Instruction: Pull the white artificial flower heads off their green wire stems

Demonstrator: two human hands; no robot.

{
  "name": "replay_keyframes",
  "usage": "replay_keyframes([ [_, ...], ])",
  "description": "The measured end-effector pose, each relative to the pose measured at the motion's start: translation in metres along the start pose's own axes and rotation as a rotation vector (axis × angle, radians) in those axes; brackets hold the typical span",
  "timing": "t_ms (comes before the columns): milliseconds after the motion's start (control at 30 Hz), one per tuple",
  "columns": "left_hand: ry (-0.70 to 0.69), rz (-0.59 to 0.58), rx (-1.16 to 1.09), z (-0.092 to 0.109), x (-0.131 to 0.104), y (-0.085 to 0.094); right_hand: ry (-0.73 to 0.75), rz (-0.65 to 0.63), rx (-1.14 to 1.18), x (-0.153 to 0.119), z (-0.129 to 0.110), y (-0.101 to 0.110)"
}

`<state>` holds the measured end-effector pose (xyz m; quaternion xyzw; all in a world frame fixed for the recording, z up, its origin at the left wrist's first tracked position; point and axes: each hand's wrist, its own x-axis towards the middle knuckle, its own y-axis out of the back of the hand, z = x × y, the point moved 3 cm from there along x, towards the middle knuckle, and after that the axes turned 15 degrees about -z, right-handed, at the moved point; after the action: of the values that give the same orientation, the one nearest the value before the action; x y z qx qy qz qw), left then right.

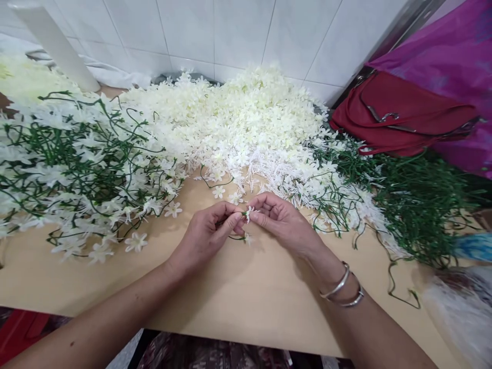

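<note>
Near the middle of the table [238,297], my left hand [213,228] pinches a green stem, its fingers closed. My right hand [282,223], with two silver bangles at the wrist, has thumb and forefinger closed on a small white flower [249,213] at the stem's tip. Just below the fingertips another small white flower [248,238] hangs on a green stem. Beyond my hands lies a large heap of loose cream-white flowers [246,113]. White stringy pieces [271,166] spread along its front edge.
Flowers on green stems [84,164] are piled at the left. Bare green stems [418,200] lie at the right, below a red bag [403,113] and a purple cloth [446,51]. Clear plastic [461,307] sits at the lower right. A tiled wall [238,31] stands behind.
</note>
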<state>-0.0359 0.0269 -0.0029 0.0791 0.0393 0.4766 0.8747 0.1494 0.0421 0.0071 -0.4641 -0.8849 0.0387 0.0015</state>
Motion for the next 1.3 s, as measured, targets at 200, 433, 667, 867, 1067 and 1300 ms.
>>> replay_keyframes([
  [200, 0.008, -0.003, 0.03, 0.0, -0.001, 0.0, -0.016, 0.051, -0.064, -0.001, 0.004, -0.002],
  [433, -0.008, -0.018, 0.133, 0.002, 0.003, 0.003, 0.005, 0.107, -0.113, 0.0, 0.005, -0.004],
  [667, -0.024, 0.004, 0.118, 0.0, 0.006, 0.004, 0.016, 0.15, -0.195, 0.003, 0.017, -0.003],
  [867, -0.125, 0.041, 0.014, 0.0, 0.009, 0.001, 0.135, 0.175, -0.132, 0.008, 0.018, -0.004],
  [1067, -0.21, 0.299, 0.153, 0.024, -0.015, 0.013, 0.231, 0.218, -0.025, 0.008, 0.014, -0.005],
  [1300, -0.262, 0.891, 1.068, 0.09, -0.073, 0.096, 0.225, 0.237, -0.159, 0.013, 0.02, -0.011],
])
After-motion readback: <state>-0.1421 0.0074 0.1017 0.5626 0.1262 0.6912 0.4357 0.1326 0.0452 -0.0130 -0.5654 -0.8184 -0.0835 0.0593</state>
